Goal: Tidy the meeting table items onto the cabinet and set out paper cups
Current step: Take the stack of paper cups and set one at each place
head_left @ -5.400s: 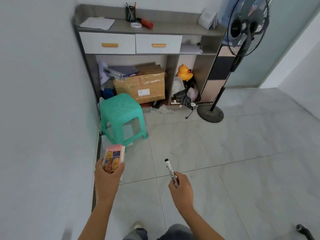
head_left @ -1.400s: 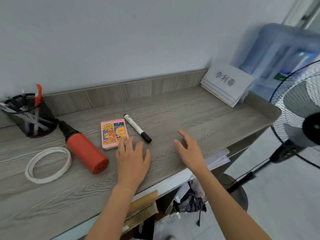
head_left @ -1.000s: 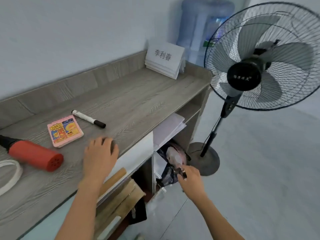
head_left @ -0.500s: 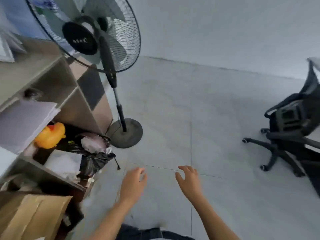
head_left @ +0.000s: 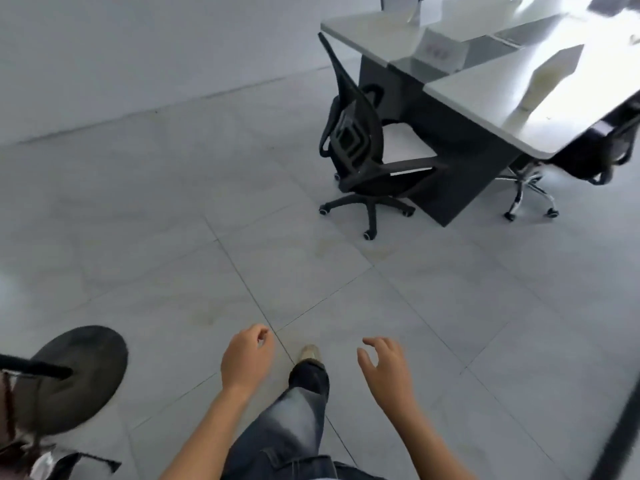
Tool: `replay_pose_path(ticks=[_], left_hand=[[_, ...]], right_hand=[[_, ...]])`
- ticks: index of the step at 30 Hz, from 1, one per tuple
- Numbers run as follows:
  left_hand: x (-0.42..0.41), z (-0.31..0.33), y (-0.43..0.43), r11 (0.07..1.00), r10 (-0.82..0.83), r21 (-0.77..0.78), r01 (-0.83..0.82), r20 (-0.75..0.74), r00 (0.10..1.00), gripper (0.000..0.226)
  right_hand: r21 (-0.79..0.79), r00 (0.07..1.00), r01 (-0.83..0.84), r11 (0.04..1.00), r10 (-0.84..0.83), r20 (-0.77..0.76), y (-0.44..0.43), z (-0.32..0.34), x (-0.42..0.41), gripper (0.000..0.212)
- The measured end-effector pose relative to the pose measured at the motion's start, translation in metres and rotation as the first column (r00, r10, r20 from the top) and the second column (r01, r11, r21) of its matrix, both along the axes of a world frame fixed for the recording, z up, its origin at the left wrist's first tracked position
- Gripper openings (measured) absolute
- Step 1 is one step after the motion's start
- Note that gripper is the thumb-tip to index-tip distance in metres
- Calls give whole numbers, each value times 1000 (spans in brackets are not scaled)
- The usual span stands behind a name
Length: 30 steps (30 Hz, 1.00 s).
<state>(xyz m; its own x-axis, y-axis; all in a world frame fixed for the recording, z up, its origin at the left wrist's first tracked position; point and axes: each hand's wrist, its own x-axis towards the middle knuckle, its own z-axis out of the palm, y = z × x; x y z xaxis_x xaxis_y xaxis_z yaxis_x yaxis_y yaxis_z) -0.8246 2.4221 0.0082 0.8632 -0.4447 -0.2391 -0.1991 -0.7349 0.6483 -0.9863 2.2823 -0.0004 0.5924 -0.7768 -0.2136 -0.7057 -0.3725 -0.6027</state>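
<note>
Tiled floor, left hand loosely curled, right hand open-fingered, both empty

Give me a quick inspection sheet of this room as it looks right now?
Surface: white meeting table, upper right, partly glared out.
Job's things: folded name cards stand on it; no paper cups seen.
Clutter: fan base on the floor, lower left.
Hands: left hand and right hand both empty, fingers loosely curled.
Cables: nothing seen.
Surroundings: grey tiled floor; black office chair at the table's end, another at the right.
</note>
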Motion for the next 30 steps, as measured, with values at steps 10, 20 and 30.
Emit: replay_pose_path(ticks=[10,20,30], left_hand=[[115,7,-186,994,-74,-88,68,-64,995,29],[124,-1,-300,918,-395,-91,386,-124,910,16],[160,1,-432,900,-430,-100,424,-58,901,19]], right_hand=[[-67,977,213,975,-212,19,-142,21,75,25],[-32,894,445,895,-446,-37,-213,12,90,26],[-65,906,422,904,-418,61,-362,11,143,30]])
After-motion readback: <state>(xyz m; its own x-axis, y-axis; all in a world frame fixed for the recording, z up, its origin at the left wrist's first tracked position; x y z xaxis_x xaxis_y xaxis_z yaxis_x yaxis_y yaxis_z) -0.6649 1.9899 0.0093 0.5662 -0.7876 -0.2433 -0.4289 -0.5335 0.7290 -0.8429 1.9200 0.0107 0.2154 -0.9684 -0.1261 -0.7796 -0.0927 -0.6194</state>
